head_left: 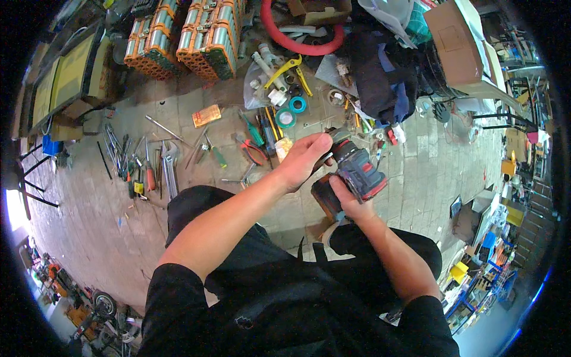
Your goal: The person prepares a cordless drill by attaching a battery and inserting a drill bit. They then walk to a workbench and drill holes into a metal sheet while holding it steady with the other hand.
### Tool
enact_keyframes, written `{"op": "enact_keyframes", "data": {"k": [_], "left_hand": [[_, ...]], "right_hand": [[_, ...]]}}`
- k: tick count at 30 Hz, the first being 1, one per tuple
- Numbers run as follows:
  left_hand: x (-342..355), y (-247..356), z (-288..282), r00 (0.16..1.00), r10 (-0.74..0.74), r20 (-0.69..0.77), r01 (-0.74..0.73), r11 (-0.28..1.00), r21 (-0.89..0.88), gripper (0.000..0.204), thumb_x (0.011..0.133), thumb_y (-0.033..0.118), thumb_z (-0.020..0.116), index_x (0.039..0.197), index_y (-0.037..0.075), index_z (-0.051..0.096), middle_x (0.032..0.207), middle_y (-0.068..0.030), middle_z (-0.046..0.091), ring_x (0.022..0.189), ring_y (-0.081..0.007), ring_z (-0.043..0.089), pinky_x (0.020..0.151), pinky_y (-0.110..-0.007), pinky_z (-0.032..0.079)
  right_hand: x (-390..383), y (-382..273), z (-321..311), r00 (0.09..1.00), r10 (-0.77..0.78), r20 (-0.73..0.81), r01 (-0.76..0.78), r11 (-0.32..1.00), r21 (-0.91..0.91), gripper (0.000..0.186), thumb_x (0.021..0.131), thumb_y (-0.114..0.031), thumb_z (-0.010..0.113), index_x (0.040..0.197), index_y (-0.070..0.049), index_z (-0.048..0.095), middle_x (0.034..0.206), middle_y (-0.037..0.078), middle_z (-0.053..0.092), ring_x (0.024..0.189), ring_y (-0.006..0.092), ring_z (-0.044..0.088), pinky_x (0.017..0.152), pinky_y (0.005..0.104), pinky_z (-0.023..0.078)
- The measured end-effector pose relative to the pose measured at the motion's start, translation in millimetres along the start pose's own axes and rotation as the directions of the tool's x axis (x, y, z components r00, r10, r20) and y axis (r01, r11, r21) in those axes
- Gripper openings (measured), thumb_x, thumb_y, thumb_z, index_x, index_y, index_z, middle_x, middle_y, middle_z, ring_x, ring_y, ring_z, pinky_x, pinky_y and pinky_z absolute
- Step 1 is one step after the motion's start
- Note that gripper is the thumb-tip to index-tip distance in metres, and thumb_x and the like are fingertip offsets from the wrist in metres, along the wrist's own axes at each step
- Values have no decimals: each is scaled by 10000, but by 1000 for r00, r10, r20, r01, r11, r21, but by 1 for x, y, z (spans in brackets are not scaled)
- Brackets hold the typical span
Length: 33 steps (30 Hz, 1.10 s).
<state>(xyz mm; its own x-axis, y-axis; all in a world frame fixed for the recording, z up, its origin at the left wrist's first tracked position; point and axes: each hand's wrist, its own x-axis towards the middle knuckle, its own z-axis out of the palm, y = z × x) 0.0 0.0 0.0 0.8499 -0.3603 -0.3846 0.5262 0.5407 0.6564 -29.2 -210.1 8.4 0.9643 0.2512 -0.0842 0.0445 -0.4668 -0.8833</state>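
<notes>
A dark cordless drill (357, 169) with red accents is held above the floor in front of my knees. My right hand (355, 202) is wrapped around its grip, with the thumb along the near side. The block-shaped battery base (326, 195) sticks out to the left of that hand. At the drill's front end, my left hand (303, 160) is closed, its thumb and fingers against the chuck area (340, 138). The undersides of the left fingers are hidden. On the floor just beyond lie a green-handled screwdriver (252, 130) and red-handled pliers (252, 152).
Wrenches (170, 166) and screwdrivers (150, 172) lie at left. Farther off are teal tape rolls (286, 118), a yellow-handled cutter (285, 72), a red hose ring (297, 47) and orange-framed cell packs (208, 41). A dark bag (380, 77) and cardboard box (458, 47) stand far right.
</notes>
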Motion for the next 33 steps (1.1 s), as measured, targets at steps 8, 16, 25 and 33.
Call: {"op": "enact_keyframes", "data": {"k": [8, 16, 25, 33], "left_hand": [[-2, 4, 1, 994, 94, 62, -88, 992, -91, 546, 1000, 610, 628, 1185, 96, 650, 947, 20, 622, 814, -83, 545, 714, -260, 440], [-2, 3, -1, 995, 89, 46, -90, 996, 6, 805, 913, 798, 586, 1357, 127, 621, 889, 19, 594, 641, -61, 477, 479, -227, 427], [-2, 0, -1, 999, 43, -16, -44, 998, -34, 595, 1000, 659, 590, 1222, 115, 679, 1035, 0, 685, 879, -104, 603, 813, -275, 494], [1, -14, -4, 997, 26, -69, -31, 997, -71, 438, 1006, 534, 669, 1070, 102, 704, 929, 24, 642, 808, -97, 547, 757, -276, 462]], "right_hand": [[3, -20, -2, 980, -198, -15, 194, 971, -142, 172, 847, -97, 806, 994, -77, 720, 881, 63, 741, 775, 233, 729, 685, 375, 575], [9, -23, -3, 973, -230, 34, 232, 959, -161, 174, 852, -136, 789, 1015, -115, 732, 933, 83, 752, 801, 296, 732, 695, 410, 581], [7, -9, -3, 955, -279, 96, 295, 899, -322, 232, 836, -176, 778, 1064, -156, 738, 1020, 70, 763, 863, 303, 732, 741, 424, 584], [13, 8, -22, 955, -215, 203, 269, 917, -295, 231, 847, -153, 785, 1069, -119, 732, 1039, 63, 770, 948, 256, 751, 838, 389, 586]]}}
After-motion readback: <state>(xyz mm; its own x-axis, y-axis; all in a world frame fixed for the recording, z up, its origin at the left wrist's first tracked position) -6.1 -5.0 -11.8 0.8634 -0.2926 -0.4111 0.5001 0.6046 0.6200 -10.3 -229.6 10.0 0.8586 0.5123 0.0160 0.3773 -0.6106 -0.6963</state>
